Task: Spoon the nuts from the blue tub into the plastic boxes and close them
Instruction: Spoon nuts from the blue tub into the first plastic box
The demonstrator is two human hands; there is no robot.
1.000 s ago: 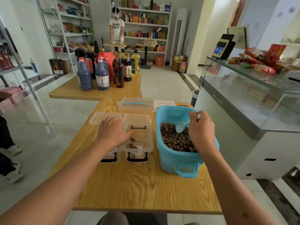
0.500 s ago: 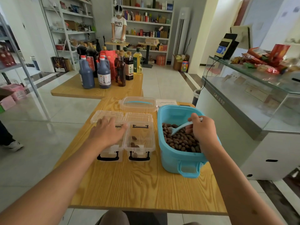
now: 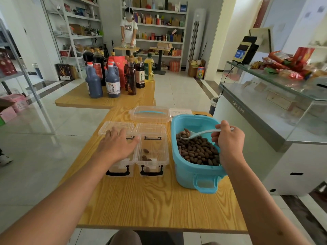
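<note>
- Left hand [image 3: 118,146] lies flat, fingers spread & straight, on top of the left plastic box [image 3: 120,165]; grips nothing; that box's clear lid [image 3: 113,127] is folded back just beyond the fingertips
- Just right of that hand, touching the first box: right plastic box [image 3: 152,152], lid also folded back, w/ a few nuts [image 3: 146,155] on its floor; both boxes have black latches at the near edge
- Beyond both boxes, farther from the hands: a clear lid w/ blue handle [image 3: 149,114]; a white sheet of paper [image 3: 180,111] just right of it
- Blue tub [image 3: 194,172] sits right of the boxes, under the right hand; brown nuts cover its bottom
- Right hand [image 3: 229,138] over the tub's right rim, fingers curled round the handle of a white spoon [image 3: 196,134]; spoon bowl points left, carries a few nuts, sits just above the pile
- All on a wooden table [image 3: 159,200]
</note>
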